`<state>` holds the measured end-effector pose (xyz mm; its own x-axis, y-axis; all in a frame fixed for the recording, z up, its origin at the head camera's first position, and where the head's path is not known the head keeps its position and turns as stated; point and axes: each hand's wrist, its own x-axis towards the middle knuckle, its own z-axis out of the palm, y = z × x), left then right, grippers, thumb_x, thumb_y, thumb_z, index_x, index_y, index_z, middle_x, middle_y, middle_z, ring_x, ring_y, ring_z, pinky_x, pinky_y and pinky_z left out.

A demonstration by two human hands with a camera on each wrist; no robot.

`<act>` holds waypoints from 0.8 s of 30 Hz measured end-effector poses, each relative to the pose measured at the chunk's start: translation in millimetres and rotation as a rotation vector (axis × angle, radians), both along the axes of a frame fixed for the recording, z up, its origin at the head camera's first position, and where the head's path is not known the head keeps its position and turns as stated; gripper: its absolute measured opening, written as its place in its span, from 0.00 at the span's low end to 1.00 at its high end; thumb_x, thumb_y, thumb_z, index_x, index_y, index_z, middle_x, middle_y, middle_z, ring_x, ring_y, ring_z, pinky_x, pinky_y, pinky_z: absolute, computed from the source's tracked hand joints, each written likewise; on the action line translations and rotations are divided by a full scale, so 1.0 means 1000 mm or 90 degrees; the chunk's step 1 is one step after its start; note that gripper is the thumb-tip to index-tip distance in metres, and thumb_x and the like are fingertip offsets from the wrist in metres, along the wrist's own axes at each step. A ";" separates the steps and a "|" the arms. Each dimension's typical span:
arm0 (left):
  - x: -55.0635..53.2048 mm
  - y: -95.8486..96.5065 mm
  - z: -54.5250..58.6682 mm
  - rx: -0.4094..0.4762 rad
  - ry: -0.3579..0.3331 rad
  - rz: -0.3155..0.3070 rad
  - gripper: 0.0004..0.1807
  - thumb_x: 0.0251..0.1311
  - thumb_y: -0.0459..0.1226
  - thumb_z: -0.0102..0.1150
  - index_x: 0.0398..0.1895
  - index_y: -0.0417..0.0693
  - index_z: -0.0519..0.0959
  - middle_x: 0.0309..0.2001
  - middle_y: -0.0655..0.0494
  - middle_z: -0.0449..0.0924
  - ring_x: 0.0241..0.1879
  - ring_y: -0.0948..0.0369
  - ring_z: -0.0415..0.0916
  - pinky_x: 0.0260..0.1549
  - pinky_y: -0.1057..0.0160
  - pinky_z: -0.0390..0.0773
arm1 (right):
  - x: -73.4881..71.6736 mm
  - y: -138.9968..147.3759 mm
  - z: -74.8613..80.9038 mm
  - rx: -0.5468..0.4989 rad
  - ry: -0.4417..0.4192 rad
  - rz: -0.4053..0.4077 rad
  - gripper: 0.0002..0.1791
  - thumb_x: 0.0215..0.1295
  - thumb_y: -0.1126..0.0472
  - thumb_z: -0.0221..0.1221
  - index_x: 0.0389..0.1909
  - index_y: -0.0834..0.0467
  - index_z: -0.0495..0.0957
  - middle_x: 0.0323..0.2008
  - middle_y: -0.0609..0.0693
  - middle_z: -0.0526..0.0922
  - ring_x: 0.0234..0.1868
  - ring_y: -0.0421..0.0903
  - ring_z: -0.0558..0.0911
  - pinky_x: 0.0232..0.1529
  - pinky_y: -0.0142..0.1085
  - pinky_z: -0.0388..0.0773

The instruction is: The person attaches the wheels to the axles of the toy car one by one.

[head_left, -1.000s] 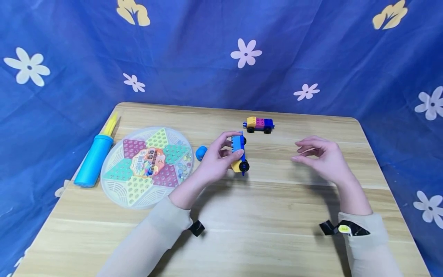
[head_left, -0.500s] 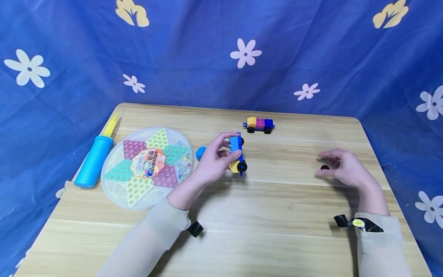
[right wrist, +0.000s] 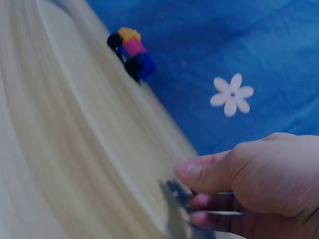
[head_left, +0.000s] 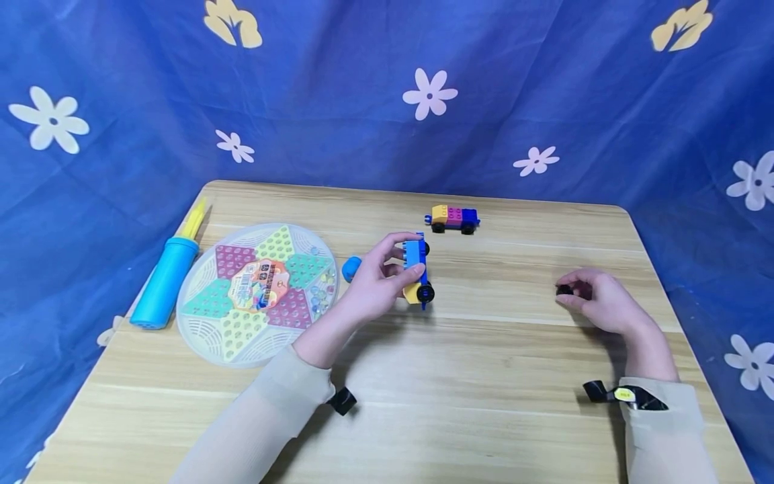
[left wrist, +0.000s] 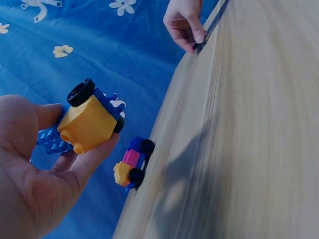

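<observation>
My left hand (head_left: 381, 282) holds a toy brick car (head_left: 414, 253) on its side above the table, thumb on one side and fingers on the other. The car has light blue bricks, a yellow end brick (left wrist: 88, 125) and a black wheel (left wrist: 81, 92) in the left wrist view. Over at the right, my right hand (head_left: 607, 302) pinches a small black wheel (head_left: 564, 290) between thumb and fingertips, low over the wood. A second brick car (head_left: 455, 216), yellow, pink and dark blue, stands on its wheels near the back edge.
A round Chinese checkers board (head_left: 202, 329) with marbles along one side lies at the left. Beyond it rests a blue pump (head_left: 164, 282) with a yellow nozzle. A small blue object (head_left: 351, 268) sits behind my left hand. Blue flowered cloth (head_left: 338, 128) surrounds the wooden table (head_left: 484, 403).
My right hand has moved right and toward me, and its fingers have closed on the small black wheel. The left hand and its car have stayed nearly still.
</observation>
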<state>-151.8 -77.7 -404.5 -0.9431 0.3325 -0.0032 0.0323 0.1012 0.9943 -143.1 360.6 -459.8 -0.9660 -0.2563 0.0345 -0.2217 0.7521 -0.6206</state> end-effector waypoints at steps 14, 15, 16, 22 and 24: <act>0.003 0.008 0.003 -0.005 0.028 -0.018 0.25 0.74 0.35 0.65 0.70 0.64 0.75 0.52 0.45 0.76 0.34 0.51 0.81 0.32 0.35 0.85 | 0.005 -0.056 0.059 -0.095 0.120 0.025 0.16 0.65 0.73 0.71 0.53 0.62 0.86 0.43 0.49 0.86 0.39 0.39 0.83 0.40 0.22 0.77; 0.004 0.009 0.003 -0.005 0.031 -0.019 0.25 0.74 0.35 0.65 0.70 0.63 0.75 0.52 0.46 0.76 0.35 0.51 0.81 0.33 0.35 0.85 | 0.006 -0.061 0.063 -0.111 0.130 0.029 0.16 0.65 0.73 0.71 0.53 0.62 0.86 0.43 0.49 0.86 0.39 0.39 0.83 0.41 0.21 0.78; 0.004 0.009 0.004 -0.005 0.034 -0.020 0.25 0.74 0.35 0.65 0.70 0.63 0.75 0.52 0.46 0.76 0.35 0.51 0.81 0.33 0.37 0.85 | 0.007 -0.067 0.068 -0.130 0.144 0.036 0.17 0.64 0.74 0.71 0.53 0.62 0.86 0.44 0.49 0.86 0.40 0.39 0.83 0.41 0.21 0.78; 0.006 0.013 0.004 -0.005 0.047 -0.026 0.25 0.73 0.35 0.67 0.70 0.60 0.76 0.53 0.45 0.77 0.39 0.50 0.82 0.35 0.57 0.85 | 0.010 -0.100 0.085 -0.222 0.223 0.124 0.22 0.56 0.81 0.73 0.51 0.64 0.87 0.44 0.52 0.86 0.39 0.41 0.85 0.43 0.24 0.82; 0.007 0.014 0.004 -0.004 0.052 -0.027 0.25 0.73 0.35 0.67 0.70 0.60 0.76 0.54 0.45 0.76 0.40 0.50 0.82 0.33 0.57 0.85 | 0.010 -0.110 0.089 -0.239 0.230 0.147 0.23 0.55 0.82 0.73 0.51 0.64 0.87 0.44 0.52 0.86 0.39 0.42 0.85 0.44 0.26 0.83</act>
